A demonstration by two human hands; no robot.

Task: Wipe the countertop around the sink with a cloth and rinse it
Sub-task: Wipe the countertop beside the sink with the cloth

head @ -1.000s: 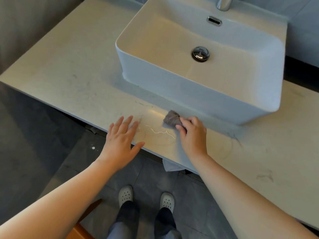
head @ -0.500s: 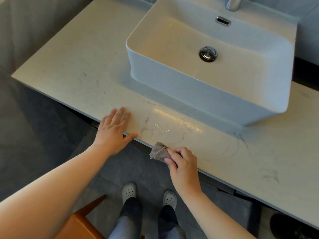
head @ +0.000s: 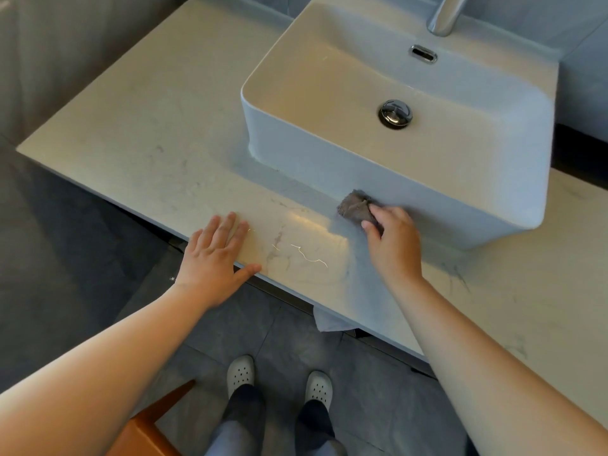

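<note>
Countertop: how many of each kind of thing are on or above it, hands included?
Hands: 2, the left hand and the right hand
Grey cloth: 1
Sink: 1
Faucet: 1
Drain plug: 1
Overflow slot: 1
Total: 7

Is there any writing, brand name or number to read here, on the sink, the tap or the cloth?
None: no text can be read. The sink, the tap, the grey cloth and the countertop show no lettering; the pale squiggles on the countertop are marks, not writing.
</note>
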